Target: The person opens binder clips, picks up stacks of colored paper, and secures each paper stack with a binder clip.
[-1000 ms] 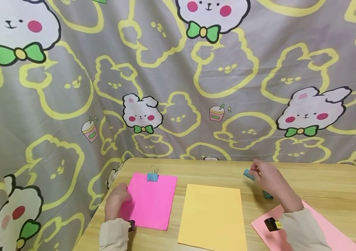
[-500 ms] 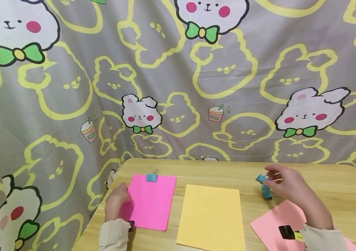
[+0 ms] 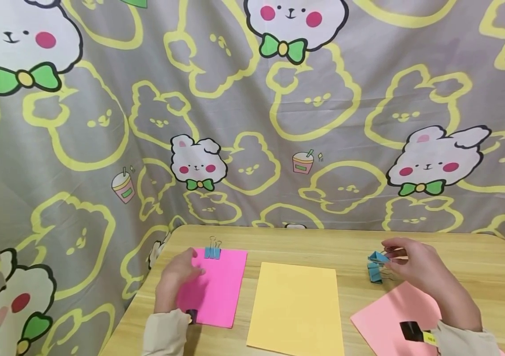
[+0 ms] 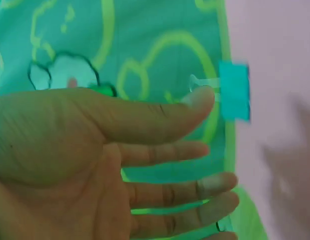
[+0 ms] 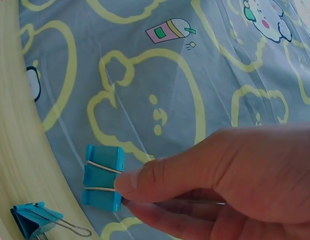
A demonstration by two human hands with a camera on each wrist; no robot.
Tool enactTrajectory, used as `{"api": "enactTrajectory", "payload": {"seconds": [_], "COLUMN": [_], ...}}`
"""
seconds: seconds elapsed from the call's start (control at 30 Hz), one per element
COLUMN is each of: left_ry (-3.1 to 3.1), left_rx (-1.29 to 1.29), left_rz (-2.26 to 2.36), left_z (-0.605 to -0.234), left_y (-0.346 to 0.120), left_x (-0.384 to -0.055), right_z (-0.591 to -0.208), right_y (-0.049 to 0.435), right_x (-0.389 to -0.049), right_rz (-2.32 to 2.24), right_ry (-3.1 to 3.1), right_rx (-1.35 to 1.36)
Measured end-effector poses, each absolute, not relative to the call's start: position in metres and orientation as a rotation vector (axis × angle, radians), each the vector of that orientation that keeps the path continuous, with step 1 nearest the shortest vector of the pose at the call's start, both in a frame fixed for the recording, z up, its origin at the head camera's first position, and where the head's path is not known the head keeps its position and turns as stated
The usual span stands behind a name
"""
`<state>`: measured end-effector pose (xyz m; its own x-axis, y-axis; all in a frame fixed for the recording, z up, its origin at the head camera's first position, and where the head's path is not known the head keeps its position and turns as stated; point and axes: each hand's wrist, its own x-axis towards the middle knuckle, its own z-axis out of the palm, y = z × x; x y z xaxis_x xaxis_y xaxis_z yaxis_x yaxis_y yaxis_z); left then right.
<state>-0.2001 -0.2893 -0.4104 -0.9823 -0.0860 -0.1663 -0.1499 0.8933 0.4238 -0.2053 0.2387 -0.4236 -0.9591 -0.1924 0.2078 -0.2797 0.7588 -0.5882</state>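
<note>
My right hand [image 3: 426, 272] pinches a blue binder clip [image 5: 102, 177] by its wire handles, between thumb and fingers. Just below it in the head view, a second blue binder clip [image 3: 374, 273] lies on the table. On the left, my left hand [image 3: 180, 274] hovers over the left side of a bright pink sheet [image 3: 218, 296], its fingers spread and nothing held. Another blue binder clip [image 3: 212, 253] grips that sheet's top edge, wire handles pointing away. In the left wrist view, my thumb overlaps the handles of this clip [image 4: 235, 92].
A yellow sheet [image 3: 296, 306] lies flat in the middle of the wooden table [image 3: 305, 244]. To its right, a light pink sheet [image 3: 390, 316] lies at an angle, partly under my right forearm. A patterned grey curtain [image 3: 252, 113] hangs behind and at the left.
My right hand has moved right with its binder clip, over to the loose one. My left hand has shifted up toward the clip on the bright pink sheet, its fingers now spread.
</note>
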Motion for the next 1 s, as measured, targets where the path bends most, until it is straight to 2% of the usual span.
{"api": "enactTrajectory", "payload": {"seconds": [0.33,0.7,1.0], "left_ry": [2.906,2.891,2.704], "left_rx": [0.122,0.423,0.733], "left_rz": [0.753,0.803,0.801], "left_z": [-0.413,-0.419,-0.441], "left_y": [-0.226,-0.179,-0.148], "left_x": [-0.218,-0.230,-0.233], "right_z": [-0.426,-0.425,-0.425], "right_y": [0.243,0.250,0.253], "right_x": [-0.205,-0.205,-0.204], "right_rz": [0.994,1.000,1.033], "right_ry": [-2.815,-2.829,-2.841], "right_rx": [0.325,0.302,0.291]}}
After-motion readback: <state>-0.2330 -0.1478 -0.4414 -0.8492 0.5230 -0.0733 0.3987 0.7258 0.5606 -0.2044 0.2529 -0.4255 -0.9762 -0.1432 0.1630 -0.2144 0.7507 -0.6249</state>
